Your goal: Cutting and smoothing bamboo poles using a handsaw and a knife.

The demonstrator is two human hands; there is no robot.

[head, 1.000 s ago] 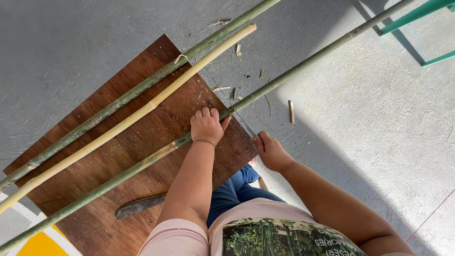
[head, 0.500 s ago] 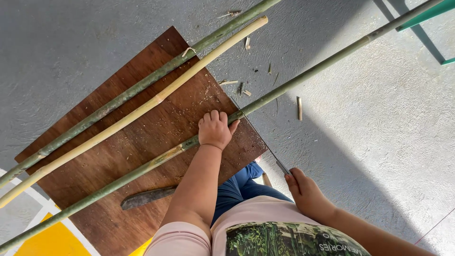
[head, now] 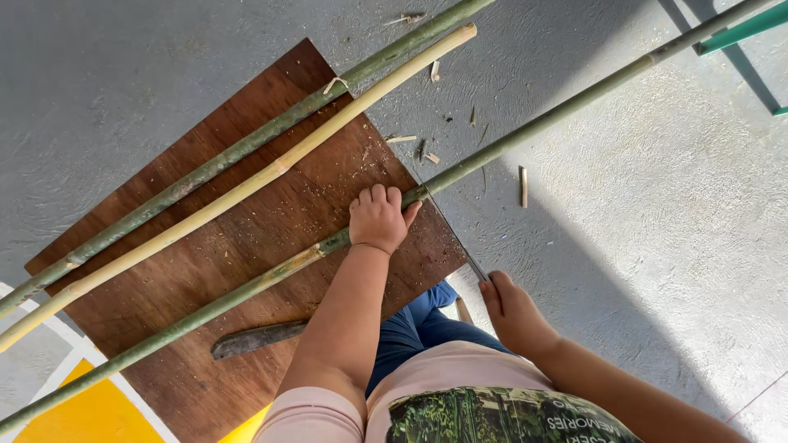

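My left hand (head: 377,217) presses down on a long green bamboo pole (head: 574,102). The pole runs from the lower left to the upper right across a brown wooden board (head: 205,262). My right hand (head: 513,312) is closed on the handle of a thin blade (head: 455,238). The blade's tip reaches the pole right beside my left thumb. Two more poles lie on the far side of the board, one green (head: 246,152) and one pale yellow (head: 246,184).
A dark, heavy knife (head: 254,338) lies on the board's near side. Small bamboo chips (head: 523,184) are scattered on the grey concrete floor. A teal metal frame (head: 739,33) stands at the top right. There is yellow floor paint (head: 90,410) at the lower left.
My right hand drew back from the pole toward my body, then came slightly forward again with the blade. My left hand stayed on the pole.
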